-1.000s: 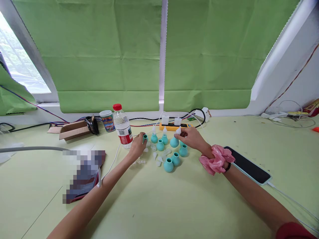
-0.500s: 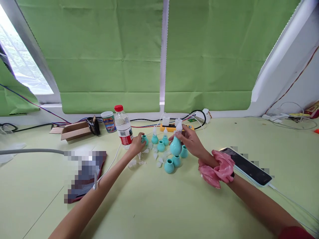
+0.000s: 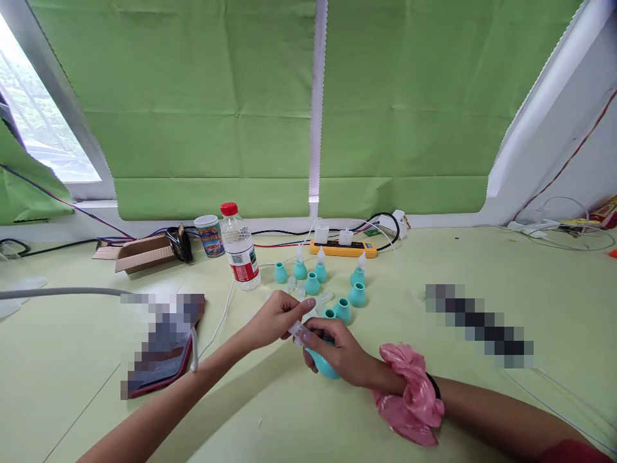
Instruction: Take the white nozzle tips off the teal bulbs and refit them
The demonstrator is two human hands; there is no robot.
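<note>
Near the table's front edge, our right hand wraps the teal bulb to steady it, while our left hand's fingers pinch its clear tip; more bulbs stand behind.

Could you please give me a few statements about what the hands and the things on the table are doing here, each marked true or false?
1. The right hand grips a teal bulb. True.
2. The left hand rests on the water bottle. False: its fingers pinch the clear tip at the bulb's neck, apart from the bottle.
3. The bottle has a red cap. True.
4. A pink scrunchie sits on the left wrist. False: it is on the right wrist.
5. The yellow power strip lies behind the other teal bulbs. True.
</note>
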